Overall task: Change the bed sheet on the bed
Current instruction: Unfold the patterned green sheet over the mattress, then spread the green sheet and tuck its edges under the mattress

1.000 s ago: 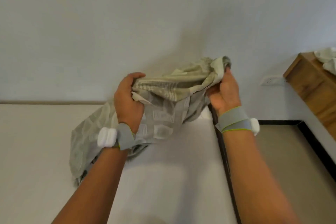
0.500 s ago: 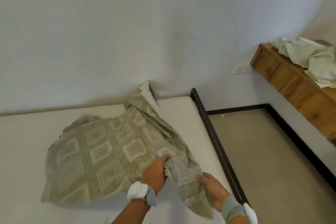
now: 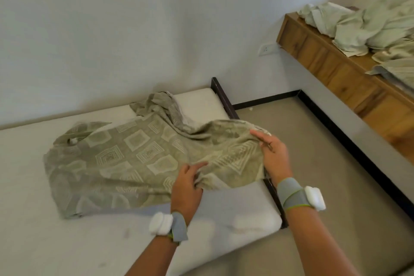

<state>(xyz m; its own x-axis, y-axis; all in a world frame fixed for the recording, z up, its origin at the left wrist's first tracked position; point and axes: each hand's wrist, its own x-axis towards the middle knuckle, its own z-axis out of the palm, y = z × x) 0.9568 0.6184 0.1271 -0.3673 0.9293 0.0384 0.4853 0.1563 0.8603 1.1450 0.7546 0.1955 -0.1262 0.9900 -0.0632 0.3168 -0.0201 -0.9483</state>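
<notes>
We see the patterned green bed sheet [image 3: 125, 163] lying half spread on the bare white mattress [image 3: 67, 242], bunched toward the far wall. Our left hand [image 3: 187, 186] gathers a fold at its near edge, forefinger extended. Our right hand [image 3: 272, 157] lifts the right edge, apparently pinching it, though the fingertips blur. More crumpled linen [image 3: 358, 27] lies on the wooden counter [image 3: 336, 71], far right.

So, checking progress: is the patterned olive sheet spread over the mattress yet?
Not yet: the patterned olive sheet lies bunched, leaving much white mattress bare.
</notes>
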